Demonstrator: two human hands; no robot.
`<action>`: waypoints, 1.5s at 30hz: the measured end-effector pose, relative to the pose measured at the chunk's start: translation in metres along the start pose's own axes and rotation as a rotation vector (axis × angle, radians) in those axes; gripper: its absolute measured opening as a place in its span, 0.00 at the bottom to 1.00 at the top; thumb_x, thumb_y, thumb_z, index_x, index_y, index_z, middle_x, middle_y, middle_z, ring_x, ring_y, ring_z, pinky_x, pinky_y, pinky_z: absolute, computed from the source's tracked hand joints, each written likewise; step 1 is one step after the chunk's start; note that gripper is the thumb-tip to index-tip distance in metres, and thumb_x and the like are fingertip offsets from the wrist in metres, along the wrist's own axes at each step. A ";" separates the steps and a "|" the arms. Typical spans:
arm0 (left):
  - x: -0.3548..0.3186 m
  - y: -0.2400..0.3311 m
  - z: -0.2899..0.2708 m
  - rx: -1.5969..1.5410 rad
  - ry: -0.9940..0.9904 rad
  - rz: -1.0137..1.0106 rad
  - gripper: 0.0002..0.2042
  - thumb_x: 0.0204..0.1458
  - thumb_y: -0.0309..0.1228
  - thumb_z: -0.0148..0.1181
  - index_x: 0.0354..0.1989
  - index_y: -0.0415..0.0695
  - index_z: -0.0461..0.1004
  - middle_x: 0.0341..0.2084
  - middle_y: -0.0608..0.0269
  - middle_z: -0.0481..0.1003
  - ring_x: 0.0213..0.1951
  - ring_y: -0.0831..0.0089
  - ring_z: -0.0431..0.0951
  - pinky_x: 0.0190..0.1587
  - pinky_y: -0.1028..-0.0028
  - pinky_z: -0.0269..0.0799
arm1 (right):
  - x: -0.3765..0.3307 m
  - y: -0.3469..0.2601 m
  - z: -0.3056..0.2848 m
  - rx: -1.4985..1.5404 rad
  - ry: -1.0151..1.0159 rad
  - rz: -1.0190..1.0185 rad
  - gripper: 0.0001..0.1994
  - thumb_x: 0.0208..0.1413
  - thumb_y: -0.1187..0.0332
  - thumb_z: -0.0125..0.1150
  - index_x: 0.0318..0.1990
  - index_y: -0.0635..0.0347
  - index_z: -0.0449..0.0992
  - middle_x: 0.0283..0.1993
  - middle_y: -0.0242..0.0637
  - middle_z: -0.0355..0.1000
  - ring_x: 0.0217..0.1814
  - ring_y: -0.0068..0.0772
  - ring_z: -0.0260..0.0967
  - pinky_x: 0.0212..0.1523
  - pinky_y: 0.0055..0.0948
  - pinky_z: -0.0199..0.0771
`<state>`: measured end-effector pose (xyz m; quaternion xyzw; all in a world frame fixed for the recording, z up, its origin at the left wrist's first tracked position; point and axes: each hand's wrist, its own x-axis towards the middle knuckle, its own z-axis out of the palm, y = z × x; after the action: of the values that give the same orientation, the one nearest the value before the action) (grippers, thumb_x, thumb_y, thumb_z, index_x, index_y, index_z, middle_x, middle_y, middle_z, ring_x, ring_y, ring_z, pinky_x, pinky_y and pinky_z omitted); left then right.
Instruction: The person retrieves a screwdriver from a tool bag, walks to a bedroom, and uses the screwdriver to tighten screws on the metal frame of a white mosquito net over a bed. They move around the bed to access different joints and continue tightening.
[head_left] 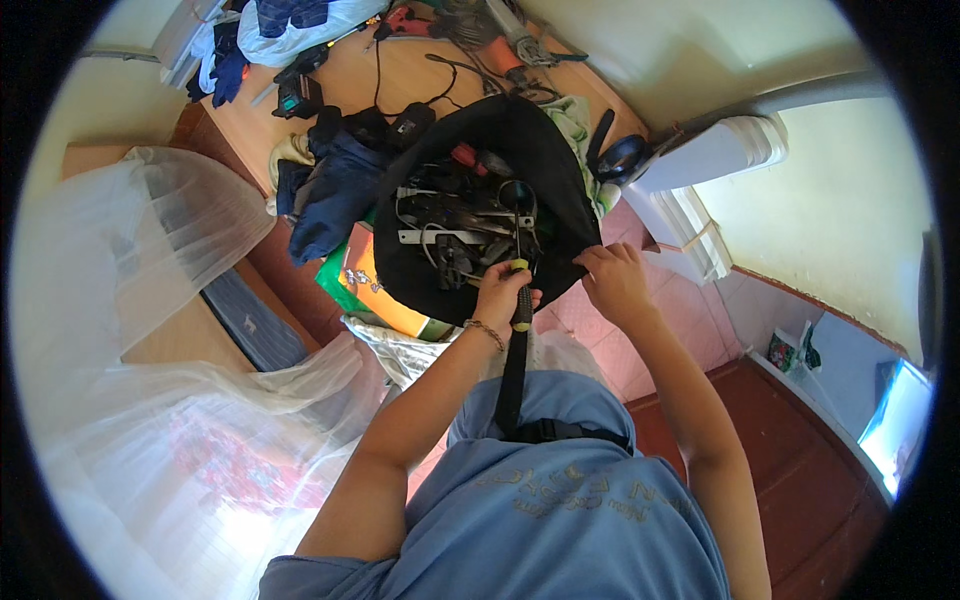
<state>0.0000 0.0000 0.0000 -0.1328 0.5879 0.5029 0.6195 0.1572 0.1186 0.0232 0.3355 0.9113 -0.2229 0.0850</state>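
While the left hand closes its grip on a yellow-and-black screwdriver at frame centre, the right hand pinches the rim of the open black tool bag, just above.

head cam | looks steeply down from above | close over open black bag | fisheye

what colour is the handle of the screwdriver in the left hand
Black with a yellow band near the shaft; the screwdriver handle shows best in the head view, gripped by the left hand.
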 end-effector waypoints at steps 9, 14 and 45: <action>-0.009 0.009 0.012 -0.195 -0.046 0.032 0.13 0.51 0.23 0.55 0.44 0.42 0.62 0.37 0.58 0.73 0.39 0.69 0.75 0.42 0.70 0.71 | -0.007 -0.023 -0.009 0.237 0.109 -0.058 0.16 0.43 0.74 0.53 0.43 0.56 0.75 0.51 0.40 0.69 0.55 0.43 0.61 0.58 0.40 0.58; -0.030 0.003 0.028 -0.209 -0.055 0.182 0.14 0.51 0.21 0.55 0.45 0.42 0.60 0.39 0.57 0.74 0.44 0.70 0.74 0.47 0.73 0.68 | -0.033 -0.042 -0.032 0.604 0.142 0.019 0.13 0.50 0.72 0.51 0.44 0.64 0.73 0.48 0.45 0.69 0.53 0.47 0.62 0.55 0.39 0.60; -0.005 0.007 0.012 0.120 -0.063 0.434 0.15 0.56 0.41 0.49 0.36 0.41 0.71 0.28 0.65 0.73 0.30 0.78 0.72 0.34 0.79 0.69 | -0.075 -0.068 -0.035 1.777 -0.280 0.677 0.17 0.58 0.59 0.50 0.48 0.61 0.66 0.24 0.30 0.63 0.13 0.17 0.53 0.12 0.17 0.48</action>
<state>0.0031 0.0102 0.0106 0.0498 0.6118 0.5925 0.5217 0.1699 0.0458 0.1012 0.4929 0.2460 -0.8340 -0.0323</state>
